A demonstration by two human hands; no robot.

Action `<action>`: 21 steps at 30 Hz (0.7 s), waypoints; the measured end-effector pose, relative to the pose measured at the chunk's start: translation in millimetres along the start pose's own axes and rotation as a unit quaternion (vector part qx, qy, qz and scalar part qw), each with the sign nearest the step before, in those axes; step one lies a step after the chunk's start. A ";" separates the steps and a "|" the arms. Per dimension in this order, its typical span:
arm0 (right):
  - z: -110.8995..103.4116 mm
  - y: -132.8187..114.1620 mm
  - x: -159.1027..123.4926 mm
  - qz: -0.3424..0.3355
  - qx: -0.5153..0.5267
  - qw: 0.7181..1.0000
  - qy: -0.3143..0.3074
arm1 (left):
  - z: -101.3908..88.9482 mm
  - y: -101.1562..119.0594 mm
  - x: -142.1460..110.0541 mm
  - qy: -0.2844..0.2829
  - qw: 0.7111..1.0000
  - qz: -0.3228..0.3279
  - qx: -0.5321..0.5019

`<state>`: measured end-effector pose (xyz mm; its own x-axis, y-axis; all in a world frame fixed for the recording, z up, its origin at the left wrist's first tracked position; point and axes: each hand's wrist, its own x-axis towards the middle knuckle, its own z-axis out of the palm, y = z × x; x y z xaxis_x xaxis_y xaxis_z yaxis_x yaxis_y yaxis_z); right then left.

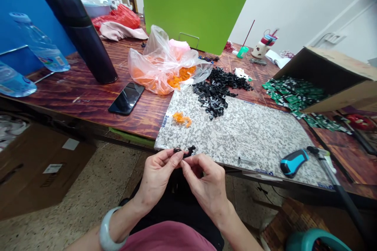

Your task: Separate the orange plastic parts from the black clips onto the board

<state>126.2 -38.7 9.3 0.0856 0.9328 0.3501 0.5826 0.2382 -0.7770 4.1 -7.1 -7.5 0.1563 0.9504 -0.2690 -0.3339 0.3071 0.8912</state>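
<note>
Close together at the slab's front edge, my left hand (160,174) and my right hand (206,182) both pinch a small black plastic piece (189,152). Its upper end sticks out above my fingertips; the rest is hidden by them. Beyond my hands lies a speckled grey slab (203,137). On it sits a small clump of orange plastic pieces (182,119). A heap of black plastic pieces (216,90) spreads over the slab's back edge. Thin clear strands (240,135) lie near the slab's middle.
At the back, a clear plastic bag (159,57) holds orange pieces. A phone (126,98) and dark bottle (79,35) stand to the left. On the right, green-and-white packets (294,90) spill from a cardboard box (344,74); a blue-black handled tool (294,162) lies at the slab's right.
</note>
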 end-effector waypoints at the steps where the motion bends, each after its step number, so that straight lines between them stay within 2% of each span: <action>1: 0.6 -0.5 -0.1 0.004 0.004 1.000 -0.005 | 0.3 0.8 0.4 0.006 1.000 0.001 0.006; 9: -1.7 0.0 1.7 0.052 0.030 0.997 -0.040 | -1.1 2.5 4.0 0.022 0.997 0.029 0.071; 13: -7.0 2.3 5.5 0.082 0.020 0.995 -0.057 | -4.0 2.0 4.1 -0.002 0.991 0.054 0.122; 21: -12.6 10.9 13.8 0.083 -0.016 0.991 -0.107 | -13.7 2.8 1.7 -0.035 0.970 0.087 0.225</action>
<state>143.9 -26.6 12.3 0.0116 0.9952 0.0975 0.6006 0.0710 -0.7964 -9.3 -3.9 -10.5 0.2026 0.9752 -0.0892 0.0758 0.0752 0.9943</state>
